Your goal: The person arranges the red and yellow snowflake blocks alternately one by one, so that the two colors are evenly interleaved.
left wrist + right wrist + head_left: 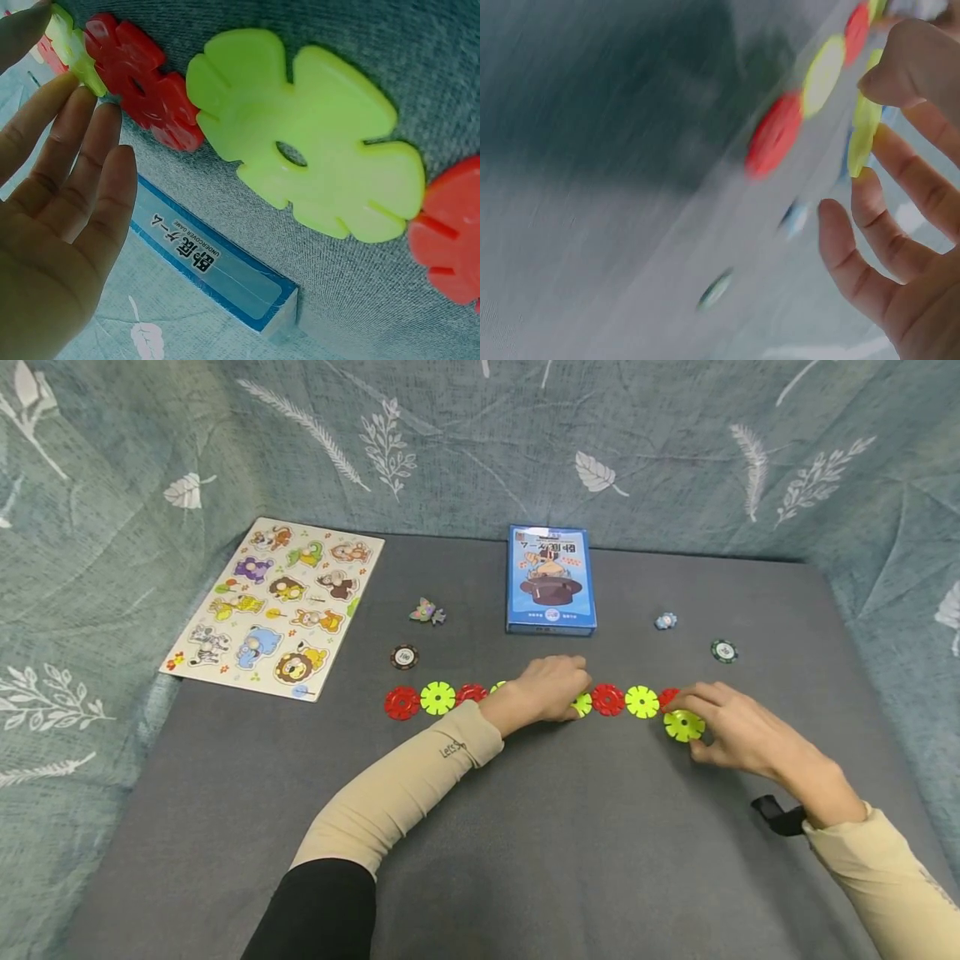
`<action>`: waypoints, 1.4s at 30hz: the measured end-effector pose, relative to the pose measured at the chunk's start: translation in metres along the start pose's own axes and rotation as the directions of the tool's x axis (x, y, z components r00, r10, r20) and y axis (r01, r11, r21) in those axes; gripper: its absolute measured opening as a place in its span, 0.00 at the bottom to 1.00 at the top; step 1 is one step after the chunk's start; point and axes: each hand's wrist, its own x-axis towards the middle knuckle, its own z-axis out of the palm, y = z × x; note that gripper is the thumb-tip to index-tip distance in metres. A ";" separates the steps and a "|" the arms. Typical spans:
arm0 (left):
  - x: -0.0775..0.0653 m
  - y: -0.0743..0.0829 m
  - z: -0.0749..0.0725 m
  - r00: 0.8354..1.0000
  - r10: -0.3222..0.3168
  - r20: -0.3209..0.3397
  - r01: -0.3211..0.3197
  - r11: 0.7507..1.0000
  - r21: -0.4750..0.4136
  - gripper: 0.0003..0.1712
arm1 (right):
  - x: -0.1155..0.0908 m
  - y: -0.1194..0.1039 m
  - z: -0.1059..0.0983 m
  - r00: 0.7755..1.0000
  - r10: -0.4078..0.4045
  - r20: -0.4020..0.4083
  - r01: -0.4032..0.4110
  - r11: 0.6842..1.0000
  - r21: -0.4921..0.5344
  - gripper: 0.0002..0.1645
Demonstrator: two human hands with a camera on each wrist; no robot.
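A row of red and yellow-green notched plastic linking discs, several in all, runs across the grey table. My left hand (542, 689) reaches over the middle of the row and covers part of it. In the left wrist view its thumb and fingertips pinch a yellow-green disc (75, 49) in the row from both edges. My right hand (742, 727) pinches another yellow-green disc (866, 124) between thumb and fingers. In the head view that held disc overlaps the front of the red disc (667, 696) at the row's right end.
Behind the row stands a blue game box (551, 581). An animal picture board (273, 610) lies back left. A dark chip (404, 656) and a small winged figure (427, 612) are on the left; a green chip (724, 651) and small blue figure (665, 621) on the right.
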 end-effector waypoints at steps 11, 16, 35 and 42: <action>-0.002 -0.001 0.000 1.000 -0.005 -0.007 0.005 1.000 0.004 0.21 | -0.014 0.056 -0.009 0.929 0.323 0.182 -0.331 0.944 0.010 0.32; -0.002 0.000 0.000 1.000 -0.010 -0.004 0.010 1.000 0.006 0.21 | -0.010 0.063 -0.003 0.913 0.341 0.224 -0.358 0.933 0.037 0.34; -0.002 0.000 0.001 1.000 -0.009 -0.017 0.009 1.000 0.009 0.21 | -0.016 0.051 0.013 0.926 0.352 0.135 -0.353 0.936 -0.017 0.33; -0.002 0.001 0.001 1.000 -0.011 -0.011 0.011 1.000 0.008 0.22 | -0.021 0.050 0.016 0.968 0.249 0.009 -0.248 0.966 -0.070 0.27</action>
